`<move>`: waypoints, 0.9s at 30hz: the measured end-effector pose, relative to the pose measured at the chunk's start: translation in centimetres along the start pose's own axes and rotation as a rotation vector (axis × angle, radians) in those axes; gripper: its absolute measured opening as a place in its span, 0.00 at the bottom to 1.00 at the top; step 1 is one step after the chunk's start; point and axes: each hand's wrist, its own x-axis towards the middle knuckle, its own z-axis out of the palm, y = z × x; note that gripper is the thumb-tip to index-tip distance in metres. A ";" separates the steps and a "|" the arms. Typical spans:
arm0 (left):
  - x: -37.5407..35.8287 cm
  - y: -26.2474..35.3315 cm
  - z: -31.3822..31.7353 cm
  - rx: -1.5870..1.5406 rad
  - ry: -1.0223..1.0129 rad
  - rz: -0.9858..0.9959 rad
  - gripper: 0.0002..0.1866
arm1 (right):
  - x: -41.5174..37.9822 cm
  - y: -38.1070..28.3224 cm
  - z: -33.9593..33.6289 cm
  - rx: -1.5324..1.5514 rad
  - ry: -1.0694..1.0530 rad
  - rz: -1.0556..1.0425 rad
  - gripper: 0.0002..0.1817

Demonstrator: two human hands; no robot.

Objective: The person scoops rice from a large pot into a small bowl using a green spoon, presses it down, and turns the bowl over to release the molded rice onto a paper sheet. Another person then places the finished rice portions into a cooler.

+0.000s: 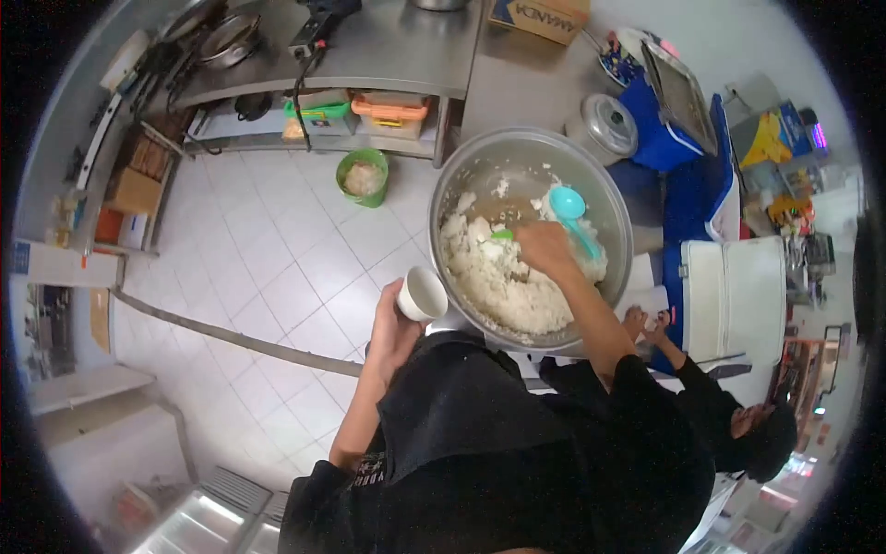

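My left hand [395, 325] is closed around a small white cup [424, 295], tilted beside the rim of a big metal pot [441, 198]. White cooked rice [517, 300] fills much of the pot's near side. Over the rice my right hand [544, 247] is closed on a green utensil [502, 234]; only its light green end shows at the fingers, so its exact kind is hidden. A turquoise ladle [568, 203] rests in the pot, just right of that hand, its handle lying on the rice.
A green bucket [363, 177] with pale contents stands on the tiled floor. Behind the pot is a lidded metal pot [604, 127]. A blue cooler [688, 198] is at the right, near a co-worker [738, 420]. Steel counters [392, 46] run along the back.
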 end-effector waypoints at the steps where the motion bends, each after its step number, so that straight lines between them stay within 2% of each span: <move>1: -0.6 0.0 0.3 0.015 0.021 -0.016 0.20 | -0.4 -0.6 1.3 -0.107 -0.037 -0.044 0.08; 3: -1.1 -0.6 0.5 -0.010 0.044 -0.035 0.19 | -1.2 0.3 6.5 -0.071 0.009 -0.112 0.08; 4: -0.7 -0.3 0.8 -0.032 0.050 -0.024 0.19 | -0.5 0.8 6.3 -0.046 0.086 -0.186 0.08; 6: -1.1 -0.6 0.3 -0.021 0.056 -0.071 0.19 | -0.9 1.0 3.9 -0.073 -0.012 -0.155 0.08; 8: -0.1 -0.8 0.2 -0.052 0.012 -0.047 0.19 | 0.5 -0.2 -1.0 0.013 0.091 -0.085 0.09; 11: 0.2 -1.1 -0.6 -0.066 -0.036 -0.025 0.21 | 3.2 -0.9 4.4 -0.110 0.081 -0.190 0.11; 15: -0.2 -0.6 -0.1 -0.049 -0.016 -0.030 0.23 | 4.7 -0.7 1.8 -0.133 0.012 -0.257 0.10; 17: -0.4 -1.1 -0.3 -0.043 0.001 -0.027 0.23 | 4.4 -1.4 -0.7 0.039 0.071 -0.026 0.07; 18: 0.0 -0.9 -0.3 -0.028 0.003 -0.022 0.23 | 5.3 -1.1 0.7 0.035 0.081 -0.031 0.07; 20: -0.3 -1.2 -0.7 -0.026 -0.017 -0.035 0.23 | 5.3 -0.9 6.0 -0.026 0.165 -0.192 0.08; 23: -0.2 -0.9 -0.4 -0.071 -0.018 -0.035 0.23 | 5.7 -0.3 3.4 -0.045 0.085 -0.125 0.12; 27: 0.7 -0.9 -0.9 -0.073 -0.053 -0.030 0.23 | 4.0 -1.5 3.3 0.074 0.114 -0.072 0.09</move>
